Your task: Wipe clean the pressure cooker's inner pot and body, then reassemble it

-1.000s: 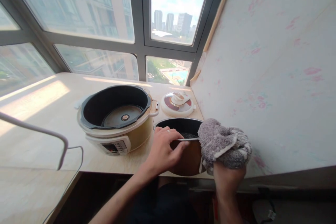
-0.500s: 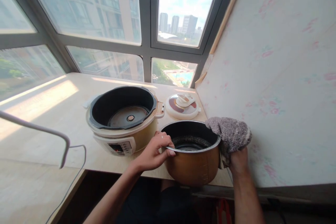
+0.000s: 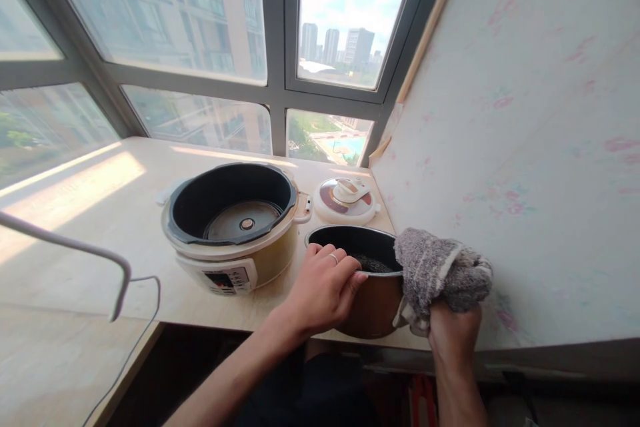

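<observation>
A round inner pot [image 3: 373, 307], brown outside and dark inside, stands at the front edge of the wooden counter. My left hand [image 3: 327, 283] is closed over its near left rim, fingers reaching inside and thumb along the outside. In my right hand [image 3: 453, 330] is a bunched grey towel [image 3: 440, 267], pressed against the right side of the pot and covering part of its rim. Left of the pot sits the electric pressure cooker base [image 3: 270, 253], lidless, its dark inside showing a round heating plate. The cooker's lid [image 3: 346, 201] lies behind the pot.
Windows with grey frames [image 3: 277, 97] rise behind the counter [image 3: 115, 240]. A papered wall [image 3: 540, 147] borders the right side closely. At left, a grey bent tube [image 3: 117, 260] and a thin cable [image 3: 145, 333] cross the view.
My left hand has slid right along the pot's near rim. My right hand and the towel have moved slightly, and the towel covers more of the pot's right side.
</observation>
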Action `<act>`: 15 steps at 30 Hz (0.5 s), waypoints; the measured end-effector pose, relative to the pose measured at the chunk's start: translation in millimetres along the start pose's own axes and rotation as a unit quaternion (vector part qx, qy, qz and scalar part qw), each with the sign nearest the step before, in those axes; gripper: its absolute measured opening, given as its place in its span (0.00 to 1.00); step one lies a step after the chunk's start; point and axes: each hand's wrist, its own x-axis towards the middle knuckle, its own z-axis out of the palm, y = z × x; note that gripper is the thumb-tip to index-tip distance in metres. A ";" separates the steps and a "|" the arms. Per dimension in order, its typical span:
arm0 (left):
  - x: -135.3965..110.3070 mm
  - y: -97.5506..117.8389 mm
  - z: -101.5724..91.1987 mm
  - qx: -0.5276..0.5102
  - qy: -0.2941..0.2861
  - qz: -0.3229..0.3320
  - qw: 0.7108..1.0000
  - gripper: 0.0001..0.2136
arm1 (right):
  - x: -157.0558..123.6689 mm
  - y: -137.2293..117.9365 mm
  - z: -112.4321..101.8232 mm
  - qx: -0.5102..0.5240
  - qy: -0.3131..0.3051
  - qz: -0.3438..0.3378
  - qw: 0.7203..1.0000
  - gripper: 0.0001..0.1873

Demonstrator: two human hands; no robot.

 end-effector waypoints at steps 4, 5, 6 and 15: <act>6.8 19.6 11.0 0.042 0.004 -0.028 0.999 0.09 | -37.1 -3.9 -3.1 -0.065 0.038 -0.090 0.993 0.20; 8.5 21.8 13.4 0.042 -0.008 -0.027 0.999 0.06 | -47.6 -5.5 -2.9 -0.081 0.040 -0.128 0.988 0.19; 10.1 22.8 15.3 0.037 -0.021 -0.024 0.999 0.03 | -57.7 -6.9 -2.2 -0.094 0.037 -0.167 0.981 0.18; 5.7 1.1 7.3 -0.098 0.011 -0.066 0.993 0.08 | -81.6 -7.9 16.4 -0.101 -0.001 -0.289 0.952 0.22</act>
